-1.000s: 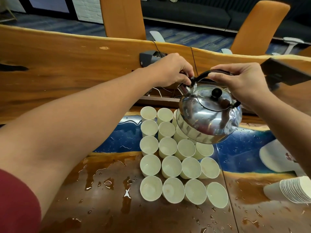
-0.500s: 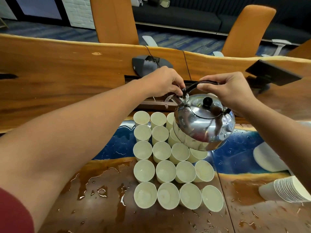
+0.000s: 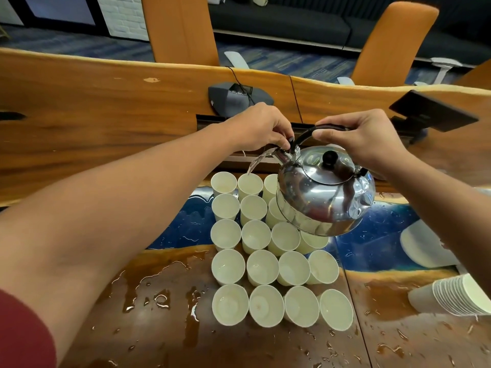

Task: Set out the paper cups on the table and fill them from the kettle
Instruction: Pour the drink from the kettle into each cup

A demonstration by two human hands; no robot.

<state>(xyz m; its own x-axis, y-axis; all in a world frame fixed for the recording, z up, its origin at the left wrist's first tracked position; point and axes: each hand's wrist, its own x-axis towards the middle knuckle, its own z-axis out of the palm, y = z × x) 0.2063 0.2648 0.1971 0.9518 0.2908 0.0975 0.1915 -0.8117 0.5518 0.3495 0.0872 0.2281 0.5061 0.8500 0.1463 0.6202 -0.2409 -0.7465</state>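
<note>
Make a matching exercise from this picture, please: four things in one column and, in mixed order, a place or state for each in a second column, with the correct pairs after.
Things:
1. kettle
2. stack of paper cups
3. left hand
4. right hand

Places or states:
A. lying on its side at the right edge of the table
B. grips the black handle from above
C. tilted, pouring water into a cup in the far row
D. pinches the part at the spout

Pairs: 1-C, 2-A, 3-D, 4-B
</note>
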